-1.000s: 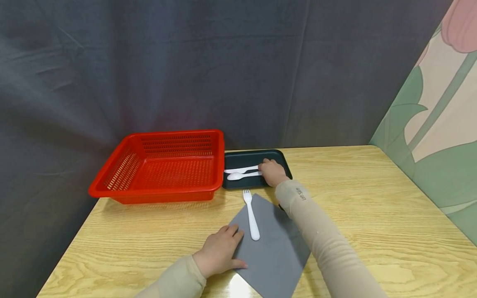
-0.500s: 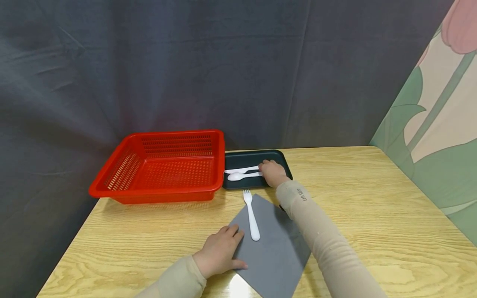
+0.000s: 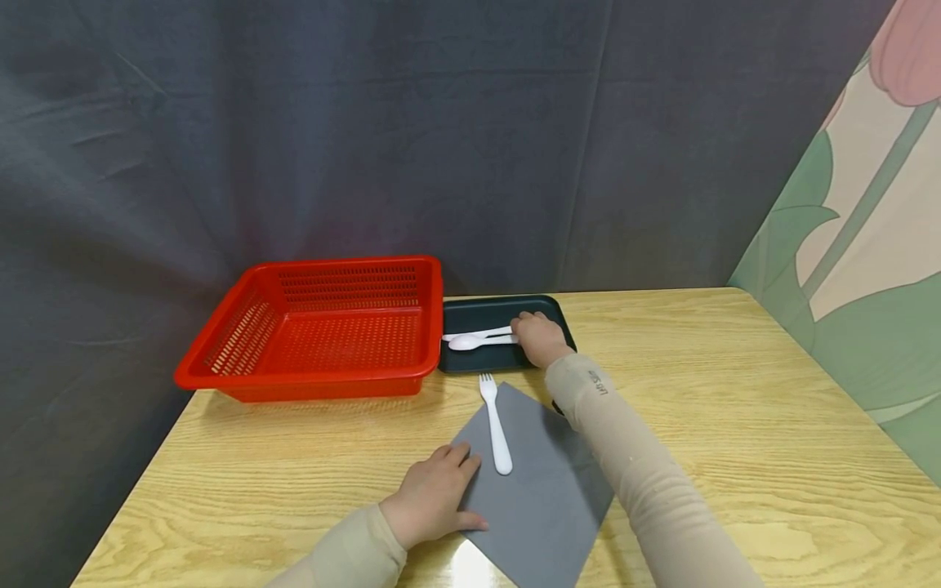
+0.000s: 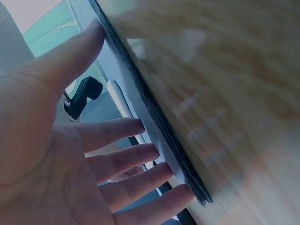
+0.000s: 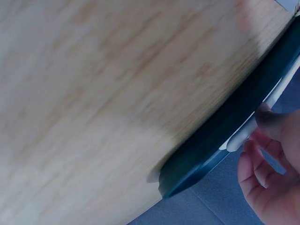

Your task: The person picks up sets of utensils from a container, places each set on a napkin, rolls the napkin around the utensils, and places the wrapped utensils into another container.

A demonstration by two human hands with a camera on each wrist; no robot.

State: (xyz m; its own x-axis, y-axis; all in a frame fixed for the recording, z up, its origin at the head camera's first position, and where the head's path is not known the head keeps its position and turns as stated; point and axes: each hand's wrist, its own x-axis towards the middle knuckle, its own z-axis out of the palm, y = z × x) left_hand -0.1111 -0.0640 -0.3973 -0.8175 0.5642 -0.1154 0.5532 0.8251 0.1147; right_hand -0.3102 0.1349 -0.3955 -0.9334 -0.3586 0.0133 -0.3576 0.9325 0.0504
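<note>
Right hand (image 3: 540,337) is over the right half of the dark tray (image 3: 500,310), thumb and fingertips pinching the white spoon (image 3: 465,344) by its handle; bowl points left. White knife (image 3: 494,331) lies just beyond the spoon in the same tray; can't tell if the hand touches it too. Left hand (image 3: 432,494) has fingers extended, thumb spread wide, fingertips and thumb touching the left edge of the grey sheet (image 3: 540,490); it grips nothing. Sheet edge looks layered in the left wrist view. White fork (image 3: 498,437) lies on the sheet, tines toward the tray and sticking past the sheet's edge, handle toward the person. Beige sleeves (image 3: 647,490) on both arms; small dark device (image 4: 84,96) at the right wrist. Red basket (image 3: 309,382) stands left of the tray, right beside it. All on a wood-grain table (image 3: 735,392); dark curtain (image 3: 412,147) behind, floral panel (image 3: 867,245) at right.
</note>
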